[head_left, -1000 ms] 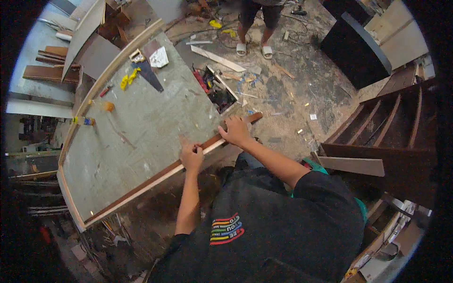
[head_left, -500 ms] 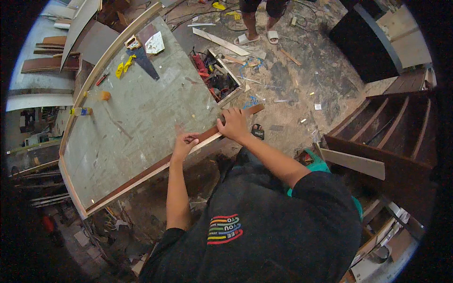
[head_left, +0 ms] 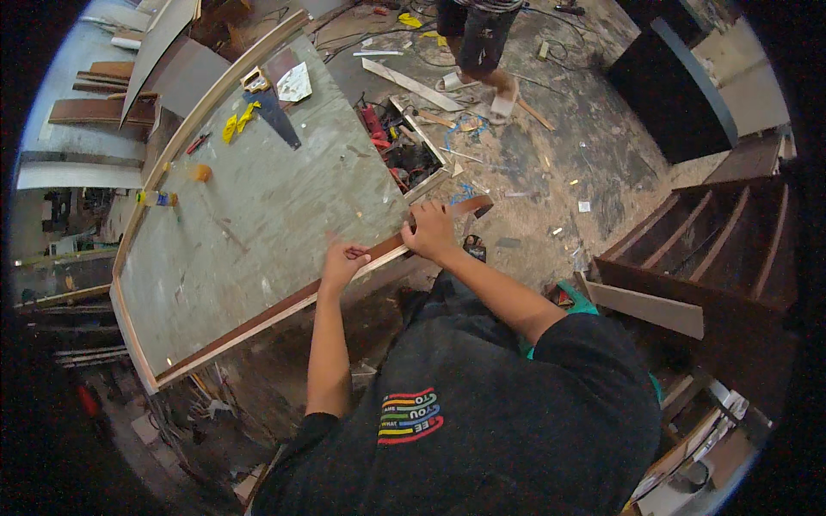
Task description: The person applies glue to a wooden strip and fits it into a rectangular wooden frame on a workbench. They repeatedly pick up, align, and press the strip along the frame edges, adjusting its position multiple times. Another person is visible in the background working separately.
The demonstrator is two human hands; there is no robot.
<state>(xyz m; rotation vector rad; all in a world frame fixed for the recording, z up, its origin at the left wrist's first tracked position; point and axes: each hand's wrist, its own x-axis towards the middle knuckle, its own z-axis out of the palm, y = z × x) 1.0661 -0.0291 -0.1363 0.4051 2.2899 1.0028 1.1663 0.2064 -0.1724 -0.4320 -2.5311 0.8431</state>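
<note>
A long, thin brown edging strip (head_left: pixel 284 307) runs along the inner side of the worktable's light wooden near rim (head_left: pixel 237 341). My left hand (head_left: pixel 343 263) is closed at the strip, fingers curled against it. Farther right, my right hand (head_left: pixel 430 230) grips the strip at the table's corner, thumb toward the table and fingers over the far side. Beyond this hand the strip's free end (head_left: pixel 482 205) sticks out past the table and curls. What lies under my right palm is hidden.
On the grey-green tabletop (head_left: pixel 258 206) lie a handsaw (head_left: pixel 277 119), yellow gloves (head_left: pixel 239 122), a red-handled tool (head_left: pixel 198 144) and two small bottles. An open box of power tools (head_left: pixel 404 146) adjoins its right end. Offcuts litter the floor; a person's legs (head_left: pixel 482 52) stand beyond. A dark slatted cabinet (head_left: pixel 697 232) is right.
The strip's free end now bends into a curl, where it was straighter. My hands stay close to the same places on it. The other person has stepped, legs shifting right.
</note>
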